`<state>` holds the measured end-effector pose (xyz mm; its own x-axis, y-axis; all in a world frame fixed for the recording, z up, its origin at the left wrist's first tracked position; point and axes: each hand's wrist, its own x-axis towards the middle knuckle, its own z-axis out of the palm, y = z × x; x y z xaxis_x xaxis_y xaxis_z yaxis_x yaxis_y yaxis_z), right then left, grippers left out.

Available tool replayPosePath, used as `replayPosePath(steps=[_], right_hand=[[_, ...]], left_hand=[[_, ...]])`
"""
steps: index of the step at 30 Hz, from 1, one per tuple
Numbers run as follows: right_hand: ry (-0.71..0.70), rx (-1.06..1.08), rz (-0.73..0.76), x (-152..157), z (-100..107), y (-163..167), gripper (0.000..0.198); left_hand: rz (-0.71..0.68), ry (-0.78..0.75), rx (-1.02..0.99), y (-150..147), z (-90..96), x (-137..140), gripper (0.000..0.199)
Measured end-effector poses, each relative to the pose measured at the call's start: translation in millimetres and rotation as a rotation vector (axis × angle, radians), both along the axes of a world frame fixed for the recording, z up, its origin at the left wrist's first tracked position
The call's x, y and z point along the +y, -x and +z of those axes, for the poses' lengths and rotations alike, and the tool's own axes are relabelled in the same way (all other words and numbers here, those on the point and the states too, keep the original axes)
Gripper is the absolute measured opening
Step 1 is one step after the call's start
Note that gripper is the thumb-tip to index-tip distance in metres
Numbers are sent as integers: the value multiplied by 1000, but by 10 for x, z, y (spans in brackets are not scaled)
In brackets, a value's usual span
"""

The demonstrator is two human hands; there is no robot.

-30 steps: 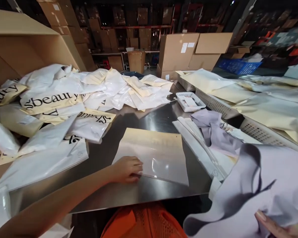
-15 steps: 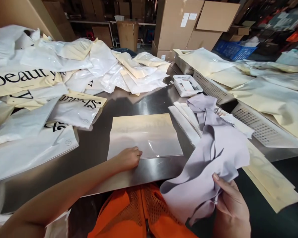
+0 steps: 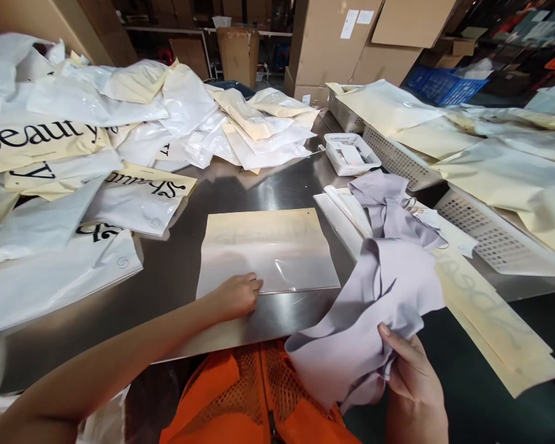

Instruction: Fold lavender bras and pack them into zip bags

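A flat plastic bag (image 3: pixel 268 246), cream at the far end and milky white at the near end, lies before me on the metal table. My left hand (image 3: pixel 240 295) is closed at its near edge, fingers curled on the film. Lower right, my right hand (image 3: pixel 411 364) grips a lilac garment (image 3: pixel 374 302) by a fold, thumb on top. The garment hangs bunched over the table's front edge; its kind is hard to make out. Behind it, another lilac garment (image 3: pixel 388 209) lies crumpled on white packets (image 3: pixel 345 216).
Filled bags (image 3: pixel 134 111) with black lettering are heaped at the left. A small white basket (image 3: pixel 350 154) stands at the back. Along the right are perforated white crates (image 3: pixel 494 237) with bags on top. Flat cream bags (image 3: pixel 494 320) overhang the table's right side. Cardboard boxes (image 3: pixel 333 55) rise behind.
My right hand has drawn the lilac garment slightly left, toward my body, and it has parted more from the crumpled one behind. My left hand stays at the bag's near edge.
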<state>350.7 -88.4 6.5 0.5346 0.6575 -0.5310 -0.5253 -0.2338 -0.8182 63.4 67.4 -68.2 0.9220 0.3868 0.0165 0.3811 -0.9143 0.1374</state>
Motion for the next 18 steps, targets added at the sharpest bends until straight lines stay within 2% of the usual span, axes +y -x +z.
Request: replayPosePath(steps=[7, 13, 18], right_hand=[[32, 54, -12, 31, -30, 39, 87], [-6, 35, 47, 4, -66, 55, 82], [-45, 137, 193, 61, -158, 251, 76]], left_hand=[[47, 32, -5, -26, -4, -50, 18], [246, 35, -21, -44, 126, -63, 23], [420, 111, -44, -146, 285, -40, 19]])
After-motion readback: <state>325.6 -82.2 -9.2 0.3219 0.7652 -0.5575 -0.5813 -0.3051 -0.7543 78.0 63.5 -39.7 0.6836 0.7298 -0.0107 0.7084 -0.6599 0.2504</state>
